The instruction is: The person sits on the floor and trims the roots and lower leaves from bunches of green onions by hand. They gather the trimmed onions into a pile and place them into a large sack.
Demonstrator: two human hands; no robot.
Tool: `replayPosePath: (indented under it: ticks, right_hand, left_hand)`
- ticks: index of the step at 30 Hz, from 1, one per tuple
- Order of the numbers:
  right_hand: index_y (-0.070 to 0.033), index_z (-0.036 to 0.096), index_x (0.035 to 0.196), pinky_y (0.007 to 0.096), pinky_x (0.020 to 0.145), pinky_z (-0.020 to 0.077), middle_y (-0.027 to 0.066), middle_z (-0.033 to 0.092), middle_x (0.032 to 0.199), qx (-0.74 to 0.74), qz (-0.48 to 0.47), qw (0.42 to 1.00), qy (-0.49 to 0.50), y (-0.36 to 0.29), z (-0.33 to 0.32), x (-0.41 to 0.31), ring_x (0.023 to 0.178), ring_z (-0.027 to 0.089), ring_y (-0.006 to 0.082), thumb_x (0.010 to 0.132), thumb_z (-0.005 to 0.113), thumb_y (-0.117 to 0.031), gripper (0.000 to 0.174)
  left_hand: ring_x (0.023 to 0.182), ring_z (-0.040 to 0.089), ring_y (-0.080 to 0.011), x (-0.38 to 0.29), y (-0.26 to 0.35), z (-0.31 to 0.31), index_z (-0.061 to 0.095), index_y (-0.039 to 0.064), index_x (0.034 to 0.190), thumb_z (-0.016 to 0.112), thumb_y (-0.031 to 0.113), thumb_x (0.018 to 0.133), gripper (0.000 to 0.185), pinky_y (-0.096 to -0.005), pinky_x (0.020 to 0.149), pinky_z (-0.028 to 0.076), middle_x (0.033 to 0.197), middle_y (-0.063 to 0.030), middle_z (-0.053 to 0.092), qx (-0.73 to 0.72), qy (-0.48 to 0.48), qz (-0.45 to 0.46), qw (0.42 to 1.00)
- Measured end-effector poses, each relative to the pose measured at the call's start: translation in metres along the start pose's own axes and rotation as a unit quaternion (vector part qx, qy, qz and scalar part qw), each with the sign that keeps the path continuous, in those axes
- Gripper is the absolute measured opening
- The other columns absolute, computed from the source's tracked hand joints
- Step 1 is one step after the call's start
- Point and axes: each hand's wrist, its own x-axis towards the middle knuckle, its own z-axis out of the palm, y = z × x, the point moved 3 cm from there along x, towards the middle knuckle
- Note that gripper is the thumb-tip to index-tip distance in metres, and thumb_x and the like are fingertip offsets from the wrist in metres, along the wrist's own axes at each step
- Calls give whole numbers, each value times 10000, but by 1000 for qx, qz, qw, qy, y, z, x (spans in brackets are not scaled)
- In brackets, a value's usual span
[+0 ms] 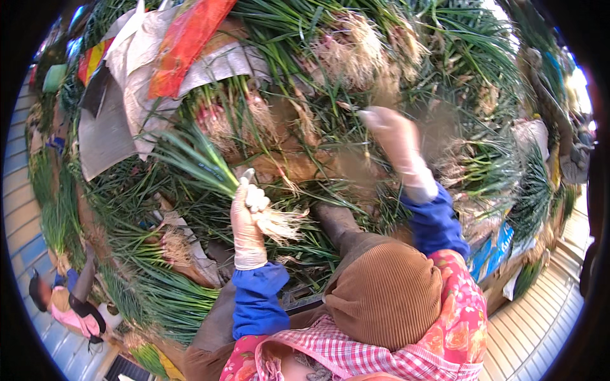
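My left hand (247,221), in a pale glove, is closed around a bunch of spring onions (207,164). The green leaves point up and left, and the pale, stringy roots (281,223) stick out to the right of the fist. My right hand (393,133), gloved too, is raised over the heap of loose green leaves (343,128) and blurred by motion. Its fingers look curled, but whether they hold anything cannot be made out. Just beyond the left hand lie rooted spring onions (214,119) with reddish bulbs, partly under pale sheeting (214,66).
A large pile of rooted onions (352,52) lies at the far side. More bunches rest at the right (481,166) and lower left (176,295). Brown corduroy cloth (386,295) bulges close before me. Another person (71,305) sits at the far left with onions.
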Motion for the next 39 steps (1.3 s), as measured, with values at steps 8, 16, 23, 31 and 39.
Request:
replayPosePath:
  ticks: [8,16,23,31,39]
  right_hand:
    - [-131,698,883,420,729,541,122,675,872,-97,-83,982,-139,-47,135,80,814,671,322,863,594,-281,184]
    - [-59,702,951,398,699,541,143,697,896,29,29,985,-168,-40,142,89,788,681,284,882,653,-381,333]
    - [-104,725,1073,256,798,545,79,682,1085,-79,-125,977,156,9,-18,-1,818,685,153,874,665,-73,211]
    - [-106,666,1194,333,857,533,144,692,1134,3,209,978,-2,64,-31,-17,976,690,277,906,663,-321,359]
    - [-45,581,925,436,604,550,156,654,786,-203,-150,913,-322,44,152,-23,666,656,341,845,639,-343,314]
  left_hand:
    - [522,439,-70,33,0,43,595,52,1172,602,236,986,262,-224,480,378,745,14,541,156,77,41,984]
    - [534,526,-77,73,-26,50,644,74,1171,629,228,967,256,-220,404,402,897,-57,692,157,59,15,986]
    - [426,498,-106,155,-44,80,662,37,994,792,219,833,275,-269,381,416,701,-35,636,243,125,95,957]
    - [373,460,-106,204,-69,88,680,46,881,770,179,835,168,-254,354,362,580,-39,598,423,148,39,893]
    - [503,511,-78,126,-39,64,686,61,1025,741,188,869,209,-212,415,389,707,20,592,318,67,32,945]
